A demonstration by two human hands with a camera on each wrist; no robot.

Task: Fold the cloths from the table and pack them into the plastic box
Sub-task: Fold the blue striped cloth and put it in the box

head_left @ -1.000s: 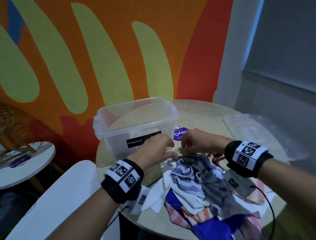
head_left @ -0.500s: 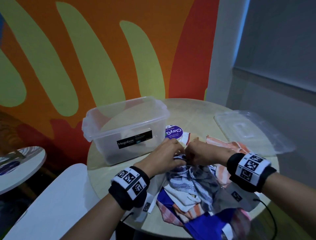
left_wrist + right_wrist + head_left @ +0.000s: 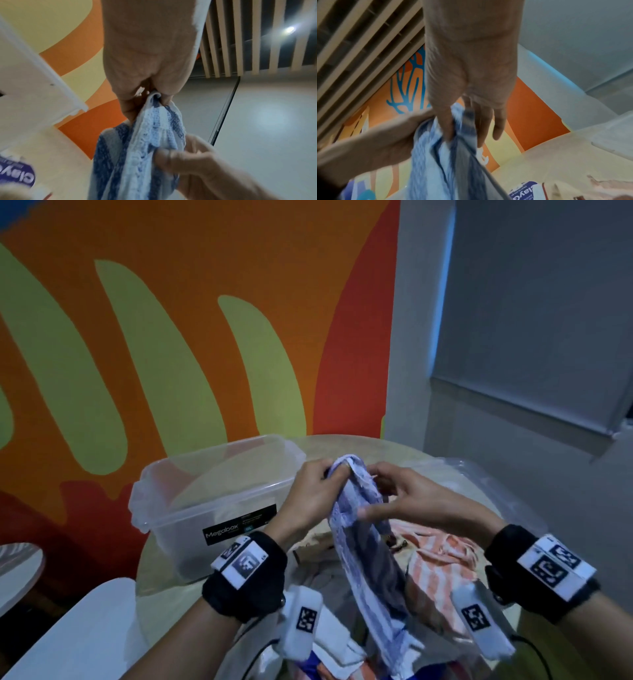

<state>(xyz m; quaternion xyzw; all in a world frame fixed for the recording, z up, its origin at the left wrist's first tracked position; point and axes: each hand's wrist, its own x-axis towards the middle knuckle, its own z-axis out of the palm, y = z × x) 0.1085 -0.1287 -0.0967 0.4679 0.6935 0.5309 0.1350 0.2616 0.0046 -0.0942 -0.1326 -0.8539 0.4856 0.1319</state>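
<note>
Round worktop point(image 3: 342, 446) below, and the blue striped cloth point(image 3: 363, 546) hangs long-axis down from the left hand point(image 3: 310, 494), pinching its top; right hand point(image 3: 407, 501) seemingly grasps just beside, plastic box point(image 3: 212, 501) left.

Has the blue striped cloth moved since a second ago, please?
Yes. The blue striped cloth has risen off the pile: both hands, left and right, now hold its top above the plastic box rim.
</note>
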